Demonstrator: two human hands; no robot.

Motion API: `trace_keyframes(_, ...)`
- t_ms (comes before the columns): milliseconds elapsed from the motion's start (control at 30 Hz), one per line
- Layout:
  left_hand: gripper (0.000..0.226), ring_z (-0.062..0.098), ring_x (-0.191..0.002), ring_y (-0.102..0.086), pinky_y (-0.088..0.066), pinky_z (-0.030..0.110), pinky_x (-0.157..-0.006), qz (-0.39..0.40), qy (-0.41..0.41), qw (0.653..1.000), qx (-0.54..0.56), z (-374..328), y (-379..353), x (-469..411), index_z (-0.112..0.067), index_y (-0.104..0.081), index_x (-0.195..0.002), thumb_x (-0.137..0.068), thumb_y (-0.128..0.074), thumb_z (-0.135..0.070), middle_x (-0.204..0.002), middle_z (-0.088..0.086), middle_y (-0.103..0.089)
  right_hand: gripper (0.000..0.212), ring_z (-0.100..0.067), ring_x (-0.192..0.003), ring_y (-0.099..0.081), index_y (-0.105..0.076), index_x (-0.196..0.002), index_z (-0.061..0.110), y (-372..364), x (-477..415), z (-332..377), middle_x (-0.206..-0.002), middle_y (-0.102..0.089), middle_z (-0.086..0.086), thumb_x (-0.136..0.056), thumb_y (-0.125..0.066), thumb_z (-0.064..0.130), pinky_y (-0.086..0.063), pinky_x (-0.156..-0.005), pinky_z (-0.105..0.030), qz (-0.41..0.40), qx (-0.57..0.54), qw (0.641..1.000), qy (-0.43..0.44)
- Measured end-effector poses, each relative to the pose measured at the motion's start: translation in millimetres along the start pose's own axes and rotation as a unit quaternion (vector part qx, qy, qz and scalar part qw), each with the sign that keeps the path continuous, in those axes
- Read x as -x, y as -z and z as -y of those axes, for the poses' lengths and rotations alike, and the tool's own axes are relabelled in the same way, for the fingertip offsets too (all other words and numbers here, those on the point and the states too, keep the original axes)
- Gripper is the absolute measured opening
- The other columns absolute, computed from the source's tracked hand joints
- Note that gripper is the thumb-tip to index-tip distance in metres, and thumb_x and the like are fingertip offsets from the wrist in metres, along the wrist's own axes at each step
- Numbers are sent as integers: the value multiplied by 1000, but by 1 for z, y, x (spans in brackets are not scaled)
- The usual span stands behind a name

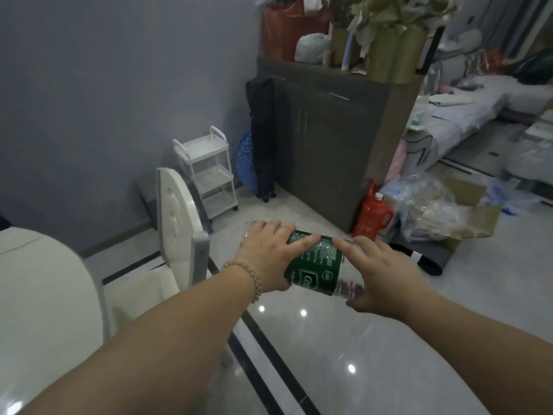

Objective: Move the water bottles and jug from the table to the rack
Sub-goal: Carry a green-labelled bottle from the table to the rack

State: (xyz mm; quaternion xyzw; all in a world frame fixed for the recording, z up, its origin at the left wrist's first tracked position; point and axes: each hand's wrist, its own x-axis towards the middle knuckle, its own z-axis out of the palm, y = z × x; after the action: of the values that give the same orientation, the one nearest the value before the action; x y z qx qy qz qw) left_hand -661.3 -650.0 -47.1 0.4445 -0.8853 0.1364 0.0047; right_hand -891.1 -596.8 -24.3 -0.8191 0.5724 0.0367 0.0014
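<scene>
Water bottle (314, 265) is being held tilted, left hand (266, 259) gripping its far end, right hand (386, 280) seemingly clasping the near end.

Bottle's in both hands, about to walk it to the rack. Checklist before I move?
1. Left hand grips the water bottle: ok.
2. Right hand holds its other end: ok.
3. Cap closed: cannot tell, it is hidden.
4. White rack upright by the wall: ok.
5. Straight path to the rack: likely not ok, the white chair stands partly in front of it.
</scene>
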Motion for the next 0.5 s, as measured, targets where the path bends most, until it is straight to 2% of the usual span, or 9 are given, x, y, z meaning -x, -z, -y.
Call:
trace_keyframes(167,97,30,-122,-40,-30,49,-103,16,20,1000,11,39,-40,-84,-42,-3,-142,-69,-64,-62,-138,9,-40,109,-21,-124,-40,4,-147,38,-10,-98,-55,-146,-30,0,-65,-66,60,-44,-92,-33,17,9,1000,20)
trace_keyframes(500,101,28,-126,-37,-28,48,-105,62,167,984,22,140,-99,-214,-43,1,-142,-69,-66,-61,-140,6,-38,110,-22,-123,-41,1,-145,39,-13,-337,-133,-145,-31,2,-62,-69,57,-47,-90,-37,37,14,983,179)
